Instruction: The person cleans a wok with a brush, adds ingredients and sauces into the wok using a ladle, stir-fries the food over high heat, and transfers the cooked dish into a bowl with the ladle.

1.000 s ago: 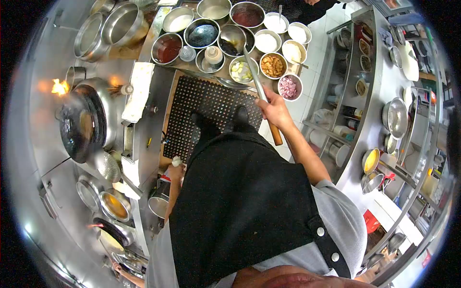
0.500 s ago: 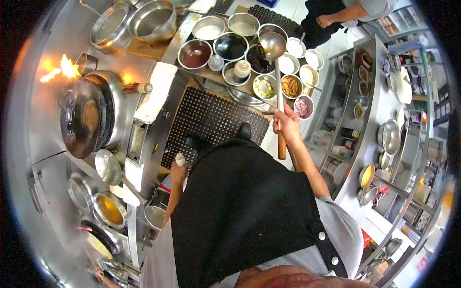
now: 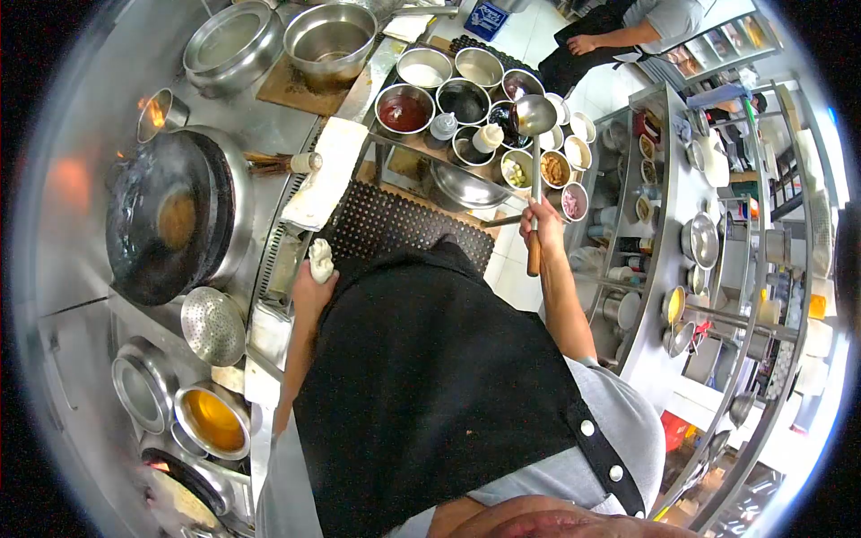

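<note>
My right hand [image 3: 545,226] is closed around the long handle of a ladle [image 3: 535,117], near its wooden end. The ladle's steel bowl hangs over a cluster of metal seasoning bowls, above one with dark sauce [image 3: 508,128]. In my left hand [image 3: 311,291] a bunched white cloth [image 3: 321,260] is gripped, sticking up from the fist beside the stove's edge. Left of it sits a blackened wok [image 3: 148,235] on the burner, with a brownish patch showing in it. A perforated skimmer [image 3: 213,325] lies below the wok.
A folded cloth [image 3: 327,170] and a bamboo brush [image 3: 285,163] lie by the wok. A pot of yellow liquid [image 3: 215,420] stands lower left, a large steel pot [image 3: 330,45] at the back. Another person [image 3: 619,36] stands at the far right. Steel shelving [image 3: 659,206] runs along the right.
The view has shifted. My left hand with the cloth has come up and forward, nearer the stove edge. The tall flames behind the wok have shrunk. The ladle stays in my right hand.
</note>
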Tool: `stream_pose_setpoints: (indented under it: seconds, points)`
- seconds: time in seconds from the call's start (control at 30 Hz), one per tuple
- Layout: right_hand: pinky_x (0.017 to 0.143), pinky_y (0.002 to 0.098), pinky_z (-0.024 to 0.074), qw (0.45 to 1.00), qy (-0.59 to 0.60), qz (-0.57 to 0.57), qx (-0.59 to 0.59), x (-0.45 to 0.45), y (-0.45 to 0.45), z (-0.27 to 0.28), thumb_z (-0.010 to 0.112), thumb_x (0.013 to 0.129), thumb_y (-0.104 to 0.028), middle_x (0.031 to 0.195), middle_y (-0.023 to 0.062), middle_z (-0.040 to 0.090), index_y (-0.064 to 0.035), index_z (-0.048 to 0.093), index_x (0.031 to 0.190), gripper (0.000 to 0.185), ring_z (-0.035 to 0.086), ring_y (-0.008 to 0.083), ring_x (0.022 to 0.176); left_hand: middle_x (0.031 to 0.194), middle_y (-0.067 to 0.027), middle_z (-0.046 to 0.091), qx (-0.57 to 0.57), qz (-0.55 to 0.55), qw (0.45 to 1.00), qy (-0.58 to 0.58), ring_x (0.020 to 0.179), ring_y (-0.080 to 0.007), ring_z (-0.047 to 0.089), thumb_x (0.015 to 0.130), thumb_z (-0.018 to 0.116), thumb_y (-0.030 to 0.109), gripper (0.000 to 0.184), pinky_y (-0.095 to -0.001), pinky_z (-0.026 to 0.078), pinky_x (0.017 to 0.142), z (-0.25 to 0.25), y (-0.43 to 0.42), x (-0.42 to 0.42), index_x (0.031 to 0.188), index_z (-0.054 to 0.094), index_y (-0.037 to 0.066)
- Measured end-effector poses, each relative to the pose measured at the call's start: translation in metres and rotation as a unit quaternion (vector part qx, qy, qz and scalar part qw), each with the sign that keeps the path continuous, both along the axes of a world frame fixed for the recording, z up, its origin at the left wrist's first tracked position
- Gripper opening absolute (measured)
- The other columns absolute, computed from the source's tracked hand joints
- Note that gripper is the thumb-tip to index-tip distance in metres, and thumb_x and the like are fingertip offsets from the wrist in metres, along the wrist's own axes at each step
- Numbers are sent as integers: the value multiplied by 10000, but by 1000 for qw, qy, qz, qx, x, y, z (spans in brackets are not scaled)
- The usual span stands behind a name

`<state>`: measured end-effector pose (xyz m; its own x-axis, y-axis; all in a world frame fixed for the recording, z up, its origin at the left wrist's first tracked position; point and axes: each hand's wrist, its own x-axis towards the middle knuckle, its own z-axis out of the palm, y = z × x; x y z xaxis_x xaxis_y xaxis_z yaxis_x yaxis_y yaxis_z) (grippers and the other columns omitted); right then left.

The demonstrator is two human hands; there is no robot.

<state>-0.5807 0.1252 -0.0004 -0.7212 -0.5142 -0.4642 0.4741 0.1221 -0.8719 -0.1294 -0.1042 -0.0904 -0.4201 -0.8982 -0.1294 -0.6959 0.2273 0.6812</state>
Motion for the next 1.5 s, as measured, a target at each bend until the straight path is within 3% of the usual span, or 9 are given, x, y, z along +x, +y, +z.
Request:
stream_pose_setpoints:
  seconds: [0.33, 0.5, 0.83, 0.97, 1.0, 1.07, 1.23, 1.3, 1.5]
  points:
    - [440, 281, 346, 948, -239, -101, -185, 7, -6, 2, 592, 1008, -200, 711, -10, 502, -158, 482, 985, 120, 446, 111, 496, 1022, -200, 708, -10, 48, 993, 103, 929, -370, 685, 761, 829, 147, 427, -430, 512, 845, 61, -37, 30, 1125, 663, -2]
    - [421, 299, 405, 997, 27, -6, 74, 8, -8, 13, 636, 976, -173, 710, 20, 553, -98, 589, 1028, 102, 518, 131, 484, 1064, -162, 716, 73, 94, 983, 142, 945, -270, 689, 786, 836, 161, 469, -371, 521, 863, 29, -32, 54, 1175, 639, -11]
    - [444, 269, 415, 993, 60, 104, -8, 72, -61, 83, 614, 971, -125, 711, 12, 549, -54, 600, 1279, 316, 514, 121, 486, 1140, -210, 712, 67, 132, 987, 68, 1005, -328, 703, 771, 857, 219, 498, -385, 528, 876, 61, -35, 61, 1145, 645, -33]
    - [461, 220, 399, 940, 197, 278, -22, 141, -147, 115, 644, 935, -56, 821, 5, 625, -55, 429, 1538, 641, 500, 57, 543, 1036, -197, 742, -136, 122, 982, 37, 905, -330, 721, 775, 846, 287, 548, -392, 550, 820, 21, -34, 82, 1140, 652, -74]
    - [639, 255, 538, 880, 270, 390, 2, 170, -193, 93, 652, 936, -50, 1057, 89, 712, -35, 422, 1538, 644, 664, 129, 774, 991, -179, 746, -21, 222, 965, 135, 864, -298, 720, 785, 835, 285, 523, -386, 556, 796, 42, -25, 88, 1127, 658, -69]
    - [1095, 352, 431, 828, 340, 441, -68, 208, -246, 24, 679, 932, -79, 1447, 237, 563, 24, 422, 1511, 642, 523, 256, 1351, 867, -113, 731, 171, 290, 872, 356, 744, -196, 688, 858, 761, 248, 371, -367, 559, 716, 33, -28, 87, 1096, 677, -25]
    - [1019, 368, 477, 683, 354, 633, -88, 325, -373, -6, 663, 928, -140, 1211, 331, 650, 49, 415, 1490, 643, 650, 293, 1186, 780, -75, 678, 261, 344, 770, 470, 658, -179, 637, 963, 638, 197, 219, -352, 520, 603, 76, -34, 102, 1108, 649, 33]
    - [908, 309, 519, 656, 382, 637, -135, 359, -416, -35, 631, 925, -109, 1230, 201, 677, 58, 394, 1506, 649, 670, 211, 1054, 797, -83, 668, 265, 432, 659, 555, 659, -193, 638, 990, 627, 246, 259, -361, 503, 567, 84, -35, 113, 1147, 617, 41]
    - [447, 310, 447, 767, 213, 602, -70, 412, -390, 10, 605, 932, -105, 715, 28, 580, 11, 447, 1493, 594, 537, 126, 480, 814, -59, 635, 281, 393, 604, 634, 652, -206, 629, 1028, 360, 673, 625, -398, 527, 573, 80, -73, 155, 1120, 567, 91]
